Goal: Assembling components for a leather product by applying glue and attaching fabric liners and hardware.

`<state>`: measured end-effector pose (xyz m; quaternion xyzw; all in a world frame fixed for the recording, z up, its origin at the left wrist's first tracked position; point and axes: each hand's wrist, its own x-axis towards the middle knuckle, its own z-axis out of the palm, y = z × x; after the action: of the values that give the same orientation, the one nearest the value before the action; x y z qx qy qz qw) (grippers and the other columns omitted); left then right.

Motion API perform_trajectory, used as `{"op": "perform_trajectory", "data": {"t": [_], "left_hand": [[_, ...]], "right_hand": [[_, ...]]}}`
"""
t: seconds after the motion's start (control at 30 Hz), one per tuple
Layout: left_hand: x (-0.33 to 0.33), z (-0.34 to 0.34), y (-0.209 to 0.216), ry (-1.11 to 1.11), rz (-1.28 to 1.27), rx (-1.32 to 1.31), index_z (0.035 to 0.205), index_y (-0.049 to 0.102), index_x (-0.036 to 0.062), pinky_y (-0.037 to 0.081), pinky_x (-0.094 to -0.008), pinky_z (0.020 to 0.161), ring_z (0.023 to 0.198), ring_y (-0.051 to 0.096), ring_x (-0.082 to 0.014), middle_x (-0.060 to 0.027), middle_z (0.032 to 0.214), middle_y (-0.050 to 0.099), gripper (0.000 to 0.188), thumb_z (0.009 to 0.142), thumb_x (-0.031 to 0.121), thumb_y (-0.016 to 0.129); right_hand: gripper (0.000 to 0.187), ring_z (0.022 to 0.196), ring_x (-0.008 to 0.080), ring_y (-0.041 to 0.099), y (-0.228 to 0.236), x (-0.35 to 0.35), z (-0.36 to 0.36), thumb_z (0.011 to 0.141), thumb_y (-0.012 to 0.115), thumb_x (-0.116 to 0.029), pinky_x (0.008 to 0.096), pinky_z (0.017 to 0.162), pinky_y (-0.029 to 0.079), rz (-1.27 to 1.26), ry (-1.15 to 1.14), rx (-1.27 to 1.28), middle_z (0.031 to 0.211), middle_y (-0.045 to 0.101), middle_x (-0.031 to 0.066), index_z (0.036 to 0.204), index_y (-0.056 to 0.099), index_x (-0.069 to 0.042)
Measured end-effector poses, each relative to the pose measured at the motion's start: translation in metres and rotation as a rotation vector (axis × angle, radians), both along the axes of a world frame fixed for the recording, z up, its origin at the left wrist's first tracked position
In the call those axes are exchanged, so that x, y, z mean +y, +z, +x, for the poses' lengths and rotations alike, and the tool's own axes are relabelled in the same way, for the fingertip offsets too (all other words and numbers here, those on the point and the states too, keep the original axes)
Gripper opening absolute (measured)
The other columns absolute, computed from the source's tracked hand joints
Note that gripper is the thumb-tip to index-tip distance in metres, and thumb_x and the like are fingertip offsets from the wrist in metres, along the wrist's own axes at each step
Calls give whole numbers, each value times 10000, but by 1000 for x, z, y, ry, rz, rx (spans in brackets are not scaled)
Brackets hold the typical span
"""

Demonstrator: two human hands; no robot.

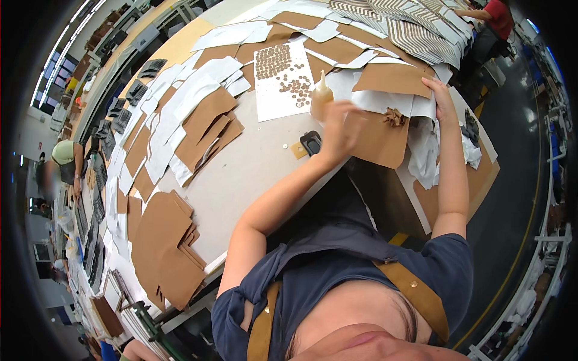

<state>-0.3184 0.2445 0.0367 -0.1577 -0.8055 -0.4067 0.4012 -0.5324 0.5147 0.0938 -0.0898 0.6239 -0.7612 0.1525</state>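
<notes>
A pale bench (235, 165) curves through a busy workroom, spread with brown and white stacks (165, 243); a person in red (498, 18) stands at the far right. The right hand (441, 99) is closed on the right corner of a brown piece (390, 79), raised near the bench's right edge. The left hand (343, 129), blurred, curls beside a bottle (321, 101); I can't tell whether it grips anything. Bare bench opens left of the disc card (268, 109); an aisle (512, 120) runs along the right.
</notes>
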Motion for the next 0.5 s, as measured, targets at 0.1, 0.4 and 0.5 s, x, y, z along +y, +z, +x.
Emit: {"op": "perform_trajectory", "data": {"t": [0.1,0.4,0.5], "left_hand": [[54,-15,19,-119,-3,-155,1292,534,78,466,-466,1004,1180,534,-419,-200,1265,531,479,871,176,741],[61,-17,18,-203,125,-273,1190,545,97,534,-460,790,953,624,-406,-156,1094,576,369,845,106,674],[52,3,37,-240,216,-196,1222,523,71,530,-390,726,827,641,-304,-132,1096,592,421,830,76,677]], "right_hand": [[226,835,154,702,3,-1,6,920,677,-131,284,765,566,-1,8,3,999,737,85,1098,693,7],[242,862,129,697,40,10,38,934,679,-132,251,790,544,43,14,96,1038,736,75,1132,672,8],[235,872,118,697,99,27,59,931,684,-140,243,790,542,95,-23,208,1037,733,68,1128,673,-10]]}}
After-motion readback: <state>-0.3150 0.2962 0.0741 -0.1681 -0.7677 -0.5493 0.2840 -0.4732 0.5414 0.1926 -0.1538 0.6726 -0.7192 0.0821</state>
